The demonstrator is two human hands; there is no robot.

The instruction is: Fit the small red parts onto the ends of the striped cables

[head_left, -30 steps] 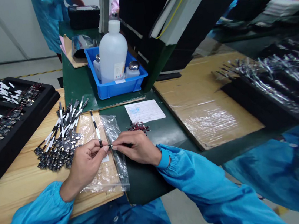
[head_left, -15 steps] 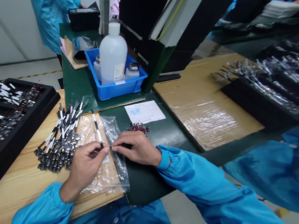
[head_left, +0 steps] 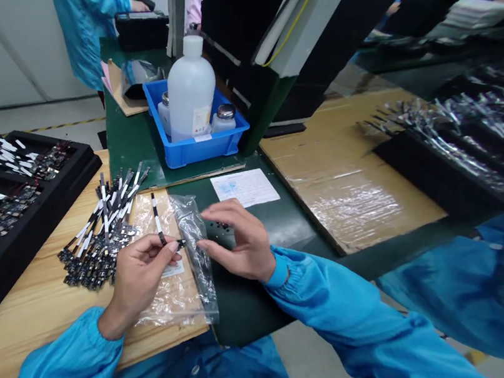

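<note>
Right hand (head_left: 241, 241): drawing back from strip (head_left: 157, 219), fingers parted, gripping nothing visible. Left hand (head_left: 141, 270): pinching strip, supporting it alone.

A blue rectangular plastic bin (head_left: 206, 150) obstructed the farther part of the dark green desk (head_left: 246, 310), a tall translucent bottle (head_left: 190, 91) rising from it. Right of the bin, a green-and-grey post (head_left: 273, 100) barred sideways travel. Between the bin and the right hand (head_left: 241, 244), a free low lane crossed the flat white printed sheet (head_left: 245, 188); farther right of the bin, another crossed the plastic-wrapped brown board (head_left: 356, 189). Front-left of the bin, a heap of black-and-white circuit strips (head_left: 101, 243) blocked low passage, with a thick-walled black foam tray (head_left: 53, 209) farther left.
</note>
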